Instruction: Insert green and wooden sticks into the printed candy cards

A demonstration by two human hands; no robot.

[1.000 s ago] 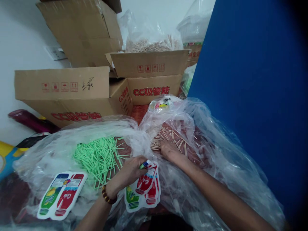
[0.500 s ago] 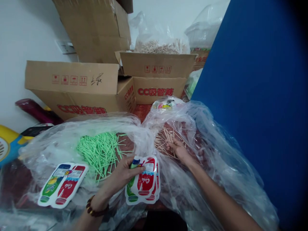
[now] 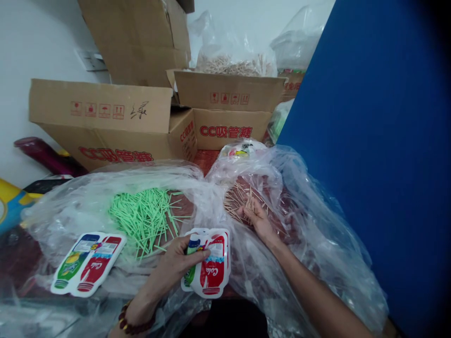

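My left hand [image 3: 172,263] grips a small stack of bottle-shaped printed packets [image 3: 214,274], red with "Cola" and green, thumb across the front. Up and to the right, the fingers of my right hand [image 3: 262,223] are closed on a few thin brown candy straws, at the edge of a loose pile of brown candy straws [image 3: 233,199] in an opened clear plastic bag. A heap of green candy straws [image 3: 139,216] lies in another open bag beyond my left hand. More bottle-shaped packets [image 3: 86,265] lie flat on the plastic at the left.
Two open cardboard boxes, a left box [image 3: 123,143] and a middle box [image 3: 229,126], stand behind the bags. A blue panel [image 3: 359,141] rises on the right. Crumpled clear plastic [image 3: 310,263] spreads around my right forearm. A dark red cylindrical object [image 3: 45,155] lies at the left.
My right hand's fingers have shifted slightly among the brown straws, now gathering a small bunch. The packets in my left hand sit a little more squarely stacked. The view has shifted slightly.
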